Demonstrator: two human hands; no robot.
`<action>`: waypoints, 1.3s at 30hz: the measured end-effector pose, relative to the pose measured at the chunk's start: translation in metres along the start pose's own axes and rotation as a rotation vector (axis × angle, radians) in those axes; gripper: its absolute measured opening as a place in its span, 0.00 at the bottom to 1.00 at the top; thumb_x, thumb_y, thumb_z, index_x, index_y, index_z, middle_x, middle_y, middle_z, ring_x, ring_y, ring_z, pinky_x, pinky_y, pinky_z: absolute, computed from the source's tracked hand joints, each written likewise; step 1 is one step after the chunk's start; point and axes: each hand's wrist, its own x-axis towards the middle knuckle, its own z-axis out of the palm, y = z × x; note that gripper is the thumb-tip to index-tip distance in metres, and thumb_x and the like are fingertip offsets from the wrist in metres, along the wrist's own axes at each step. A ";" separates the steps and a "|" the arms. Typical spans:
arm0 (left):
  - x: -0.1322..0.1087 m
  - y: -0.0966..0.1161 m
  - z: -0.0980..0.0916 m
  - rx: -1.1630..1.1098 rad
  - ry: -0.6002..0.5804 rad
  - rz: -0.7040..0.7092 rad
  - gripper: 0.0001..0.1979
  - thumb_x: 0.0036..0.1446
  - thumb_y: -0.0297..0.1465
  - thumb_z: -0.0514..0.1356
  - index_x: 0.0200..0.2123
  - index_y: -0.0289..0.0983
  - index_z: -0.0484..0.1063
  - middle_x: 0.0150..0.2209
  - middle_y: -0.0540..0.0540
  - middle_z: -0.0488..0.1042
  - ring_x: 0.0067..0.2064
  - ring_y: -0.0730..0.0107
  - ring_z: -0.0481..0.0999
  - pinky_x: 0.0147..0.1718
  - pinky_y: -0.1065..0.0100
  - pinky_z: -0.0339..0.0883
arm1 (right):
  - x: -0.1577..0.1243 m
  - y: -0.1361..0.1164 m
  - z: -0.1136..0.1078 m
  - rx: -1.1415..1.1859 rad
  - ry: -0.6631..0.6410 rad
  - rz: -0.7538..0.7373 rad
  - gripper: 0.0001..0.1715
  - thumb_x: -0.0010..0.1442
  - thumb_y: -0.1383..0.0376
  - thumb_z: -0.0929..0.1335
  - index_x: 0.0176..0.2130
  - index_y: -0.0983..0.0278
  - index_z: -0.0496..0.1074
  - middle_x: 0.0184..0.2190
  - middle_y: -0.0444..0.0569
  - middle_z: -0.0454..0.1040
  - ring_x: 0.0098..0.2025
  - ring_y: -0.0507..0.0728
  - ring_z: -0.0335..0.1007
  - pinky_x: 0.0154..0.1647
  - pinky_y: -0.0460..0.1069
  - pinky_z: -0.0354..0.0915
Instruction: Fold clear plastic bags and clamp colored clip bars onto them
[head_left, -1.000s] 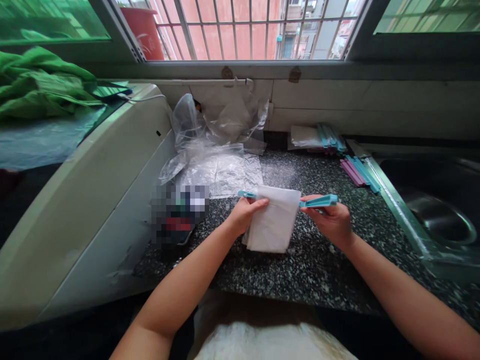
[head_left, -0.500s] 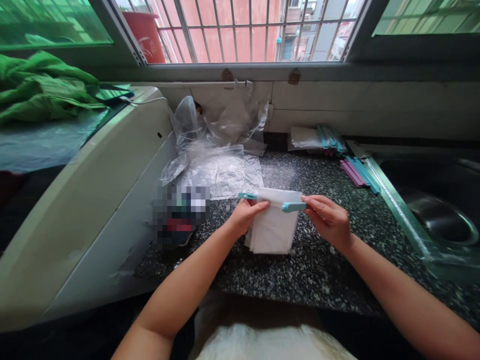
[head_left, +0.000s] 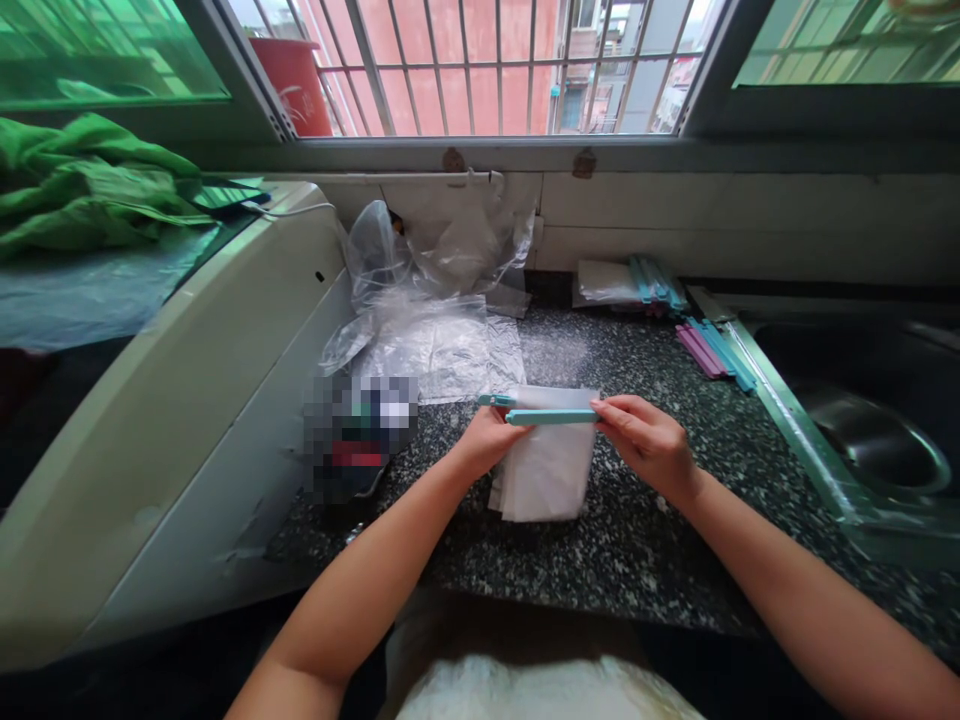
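A teal bag sealing clip (head_left: 551,416) lies across the upper part of a stack of clear plastic bags (head_left: 547,475). My left hand (head_left: 487,436) is closed on the left end of the clip and the bags, with its thumb under the front bar. Another teal piece of the clip (head_left: 493,400) shows above that hand; how the two parts join is hidden. With thumb and fingers pinched, my right hand (head_left: 646,437) holds the clip's right end at the bags' edge. The bag tops stick out above the bar.
Loose clear plastic (head_left: 442,340) lies behind on the speckled counter (head_left: 637,540). Pink and teal clips (head_left: 712,355) and packed bags with clips (head_left: 607,280) lie at the back right, beside a metal sink (head_left: 795,430). A blurred-out item (head_left: 360,435) is at left, near a white appliance (head_left: 247,330).
The front bar of the clip, earlier seen end-on near my right hand, now lies sideways across the bags. My right hand has shifted slightly left.
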 end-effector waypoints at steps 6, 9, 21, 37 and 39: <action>0.000 0.000 -0.002 0.014 -0.002 -0.019 0.15 0.33 0.37 0.67 0.25 0.34 0.73 0.27 0.45 0.74 0.33 0.65 0.71 0.37 0.65 0.64 | -0.003 0.004 0.003 -0.065 0.011 -0.012 0.14 0.58 0.69 0.65 0.44 0.59 0.72 0.35 0.49 0.76 0.35 0.53 0.73 0.35 0.48 0.73; 0.000 -0.002 -0.003 -0.015 -0.027 -0.069 0.15 0.34 0.38 0.67 0.23 0.34 0.72 0.25 0.46 0.72 0.29 0.68 0.69 0.32 0.66 0.63 | -0.003 0.004 0.003 -0.100 -0.027 -0.024 0.13 0.58 0.69 0.64 0.43 0.60 0.73 0.34 0.50 0.76 0.35 0.53 0.74 0.36 0.48 0.73; 0.001 -0.005 -0.004 -0.023 0.028 -0.005 0.17 0.36 0.41 0.67 0.27 0.34 0.73 0.28 0.47 0.74 0.32 0.68 0.70 0.37 0.67 0.64 | -0.006 0.004 0.008 -0.195 -0.089 -0.060 0.13 0.59 0.70 0.63 0.42 0.62 0.73 0.34 0.52 0.76 0.35 0.54 0.73 0.36 0.50 0.73; -0.003 -0.001 -0.002 0.102 -0.049 0.001 0.21 0.34 0.46 0.66 0.24 0.33 0.72 0.26 0.47 0.72 0.30 0.69 0.68 0.34 0.67 0.65 | 0.002 -0.007 0.012 0.780 -0.212 0.883 0.20 0.45 0.51 0.71 0.32 0.64 0.74 0.30 0.48 0.77 0.31 0.55 0.71 0.34 0.48 0.69; -0.002 -0.002 -0.003 0.099 -0.064 0.023 0.21 0.35 0.46 0.66 0.25 0.33 0.72 0.26 0.47 0.72 0.31 0.69 0.68 0.34 0.67 0.64 | 0.002 -0.008 0.012 0.782 -0.205 0.901 0.21 0.43 0.51 0.72 0.32 0.64 0.75 0.30 0.48 0.77 0.31 0.55 0.71 0.35 0.49 0.68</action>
